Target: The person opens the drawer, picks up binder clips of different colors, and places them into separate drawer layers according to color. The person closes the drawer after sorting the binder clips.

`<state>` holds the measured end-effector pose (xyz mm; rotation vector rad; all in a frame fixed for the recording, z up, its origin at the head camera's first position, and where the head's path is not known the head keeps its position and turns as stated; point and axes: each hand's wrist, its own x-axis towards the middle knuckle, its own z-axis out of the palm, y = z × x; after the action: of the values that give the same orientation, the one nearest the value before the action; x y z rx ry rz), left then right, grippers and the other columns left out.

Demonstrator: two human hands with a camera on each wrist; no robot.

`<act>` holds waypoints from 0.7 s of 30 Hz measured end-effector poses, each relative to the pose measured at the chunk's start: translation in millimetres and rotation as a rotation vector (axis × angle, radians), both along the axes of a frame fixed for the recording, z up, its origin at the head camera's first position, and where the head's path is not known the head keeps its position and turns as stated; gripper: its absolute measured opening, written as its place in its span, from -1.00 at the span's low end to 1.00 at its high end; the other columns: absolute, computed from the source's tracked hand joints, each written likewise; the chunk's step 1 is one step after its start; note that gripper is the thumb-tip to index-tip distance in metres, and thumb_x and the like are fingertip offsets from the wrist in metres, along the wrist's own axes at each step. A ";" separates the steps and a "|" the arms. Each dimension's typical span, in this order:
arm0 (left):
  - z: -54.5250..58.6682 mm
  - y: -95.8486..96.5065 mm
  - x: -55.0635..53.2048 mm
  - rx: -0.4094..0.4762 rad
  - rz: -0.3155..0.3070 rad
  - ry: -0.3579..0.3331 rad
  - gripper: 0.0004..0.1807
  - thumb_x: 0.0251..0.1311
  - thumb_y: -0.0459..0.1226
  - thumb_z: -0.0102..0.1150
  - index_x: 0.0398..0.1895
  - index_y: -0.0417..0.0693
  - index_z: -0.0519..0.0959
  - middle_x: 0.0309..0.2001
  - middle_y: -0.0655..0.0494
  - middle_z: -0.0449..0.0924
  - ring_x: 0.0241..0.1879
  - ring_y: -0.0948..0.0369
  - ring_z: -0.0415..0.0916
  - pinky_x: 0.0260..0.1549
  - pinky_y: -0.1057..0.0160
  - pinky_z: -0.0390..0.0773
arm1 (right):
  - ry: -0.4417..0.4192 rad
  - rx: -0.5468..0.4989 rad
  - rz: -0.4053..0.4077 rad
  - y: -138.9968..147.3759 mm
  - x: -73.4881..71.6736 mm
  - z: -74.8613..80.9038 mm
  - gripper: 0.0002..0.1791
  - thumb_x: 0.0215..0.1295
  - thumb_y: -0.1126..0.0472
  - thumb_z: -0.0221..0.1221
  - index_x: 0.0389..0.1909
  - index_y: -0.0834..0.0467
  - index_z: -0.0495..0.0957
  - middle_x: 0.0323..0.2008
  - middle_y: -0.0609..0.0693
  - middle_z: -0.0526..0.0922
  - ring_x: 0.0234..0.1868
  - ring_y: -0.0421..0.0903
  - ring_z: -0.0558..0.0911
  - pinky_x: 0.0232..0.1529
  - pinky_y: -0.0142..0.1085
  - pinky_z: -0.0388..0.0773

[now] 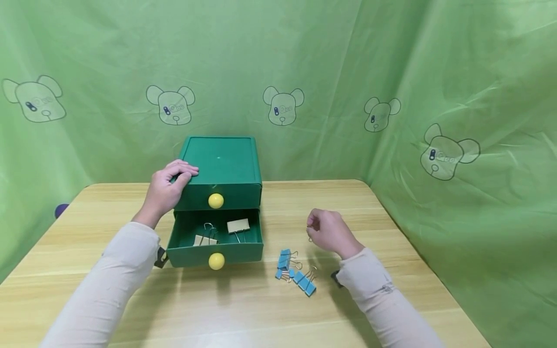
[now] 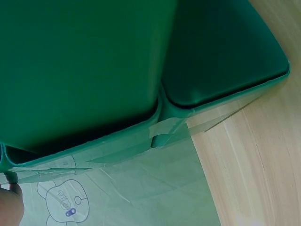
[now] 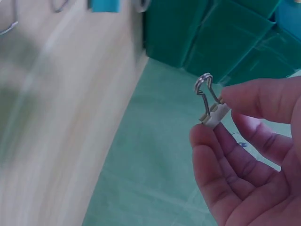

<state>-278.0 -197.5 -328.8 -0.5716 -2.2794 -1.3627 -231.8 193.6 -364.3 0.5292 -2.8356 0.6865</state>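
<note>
A green two-drawer box [image 1: 222, 162] stands on the table, its lower drawer [image 1: 196, 253] pulled out. Inside that drawer lie two cream binder clips, one [image 1: 238, 225] at the right and another [image 1: 205, 240] near the front. My left hand [image 1: 167, 186] rests on the box's top left edge, fingers over the lid; in the left wrist view only a bit of a finger [image 2: 10, 205] shows. To the right of the drawer, above the table, my right hand [image 1: 328, 231] pinches a small cream binder clip [image 3: 217, 115] between thumb and fingertips, its wire handles pointing up in the right wrist view.
Several blue binder clips [image 1: 304, 282] lie bunched on the wooden table [image 1: 243, 314], between the drawer and my right forearm. Yellow round knobs [image 1: 216, 261] stick out from the drawer fronts. A green curtain [image 1: 313, 58] hangs behind and along the right side.
</note>
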 end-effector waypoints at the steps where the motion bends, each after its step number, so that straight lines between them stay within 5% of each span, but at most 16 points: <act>1: 0.0 -0.2 -0.4 0.001 0.002 0.000 -0.68 0.45 -0.25 -0.06 -0.08 -0.31 0.63 0.08 -0.19 0.55 0.27 -0.06 0.27 0.30 -0.14 0.16 | 0.003 -0.004 0.004 -1.9 0.3 2.1 -0.88 0.08 0.41 0.24 -0.49 0.17 0.51 -0.57 -0.09 0.53 -0.53 -0.17 0.49 -0.45 -0.30 0.50; 21: -0.8 0.4 -0.5 0.007 0.005 0.001 -0.69 0.44 -0.26 -0.05 -0.09 -0.31 0.63 0.07 -0.18 0.56 0.27 -0.05 0.27 0.30 -0.13 0.17 | 0.066 -0.038 0.072 -27.9 4.7 29.3 -0.92 0.09 0.40 0.26 -0.46 0.19 0.55 -0.53 -0.07 0.57 -0.48 -0.17 0.53 -0.41 -0.30 0.53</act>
<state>-278.4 -197.1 -329.6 -0.5643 -2.2729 -1.3675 -227.1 165.7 -335.0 0.6390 -2.7480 0.7208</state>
